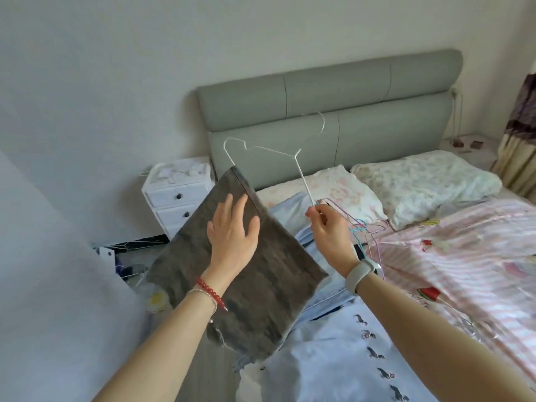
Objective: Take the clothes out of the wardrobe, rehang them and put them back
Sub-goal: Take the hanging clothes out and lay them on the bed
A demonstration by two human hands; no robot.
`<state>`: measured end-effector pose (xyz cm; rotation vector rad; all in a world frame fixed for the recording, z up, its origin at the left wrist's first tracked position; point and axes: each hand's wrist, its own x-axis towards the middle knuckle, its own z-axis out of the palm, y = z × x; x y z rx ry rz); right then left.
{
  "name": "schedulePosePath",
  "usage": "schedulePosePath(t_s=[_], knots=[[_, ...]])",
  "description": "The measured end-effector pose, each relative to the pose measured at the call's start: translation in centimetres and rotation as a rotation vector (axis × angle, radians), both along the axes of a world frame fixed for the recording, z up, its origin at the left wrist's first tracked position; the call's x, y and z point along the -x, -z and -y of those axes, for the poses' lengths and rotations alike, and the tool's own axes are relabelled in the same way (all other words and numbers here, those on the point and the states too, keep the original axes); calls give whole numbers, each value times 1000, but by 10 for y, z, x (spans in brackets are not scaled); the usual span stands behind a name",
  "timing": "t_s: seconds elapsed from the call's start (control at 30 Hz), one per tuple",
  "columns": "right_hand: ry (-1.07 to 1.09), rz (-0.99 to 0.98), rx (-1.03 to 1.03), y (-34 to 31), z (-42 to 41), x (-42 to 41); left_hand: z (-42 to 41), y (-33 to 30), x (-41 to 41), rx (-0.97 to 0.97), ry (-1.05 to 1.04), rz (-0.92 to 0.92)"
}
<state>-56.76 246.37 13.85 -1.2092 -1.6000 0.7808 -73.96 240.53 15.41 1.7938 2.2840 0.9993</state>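
The left hand lies flat, fingers straight, on grey jeans draped over a white hanger. The right hand pinches the hanger's end. Coloured hangers lie on the bed near its pillows; a nightstand stands beside the headboard.

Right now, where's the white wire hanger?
In the head view the white wire hanger is held up mid-frame before the grey headboard, the right hand pinching one end, its other end under the grey garment.
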Motion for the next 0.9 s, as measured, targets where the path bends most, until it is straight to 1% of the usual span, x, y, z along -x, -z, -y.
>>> schedulePosePath(t_s=[0.13, 0.23, 0.33, 0.47, 0.53, 0.6, 0.7, 0.77, 0.83, 0.9], knots=[[199, 225, 148, 91, -86, -31, -66, 102, -6, 273, 75, 17], [354, 439, 284, 148, -133, -59, -89, 177, -12, 451, 100, 49], [405, 610, 363, 188, -160, -86, -97, 240, -16, 607, 135, 52], [419, 694, 372, 214, -177, -106, -99, 296, -21, 785, 181, 28], [410, 681, 415, 224, -179, -108, -98, 312, -23, 850, 209, 45], [378, 654, 526, 232, -179, -107, -96, 321, -24, 903, 243, 44], [317, 693, 687, 236, -174, -105, -90, 322, -23, 943, 280, -3], [277, 767, 695, 231, -163, -103, -86, 316, -21, 926, 271, -13], [194, 864, 644, 225, -150, -99, -84, 304, -17, 883, 238, -49], [130, 875, 605, 213, -134, -91, -81, 286, -12, 797, 199, -133]])
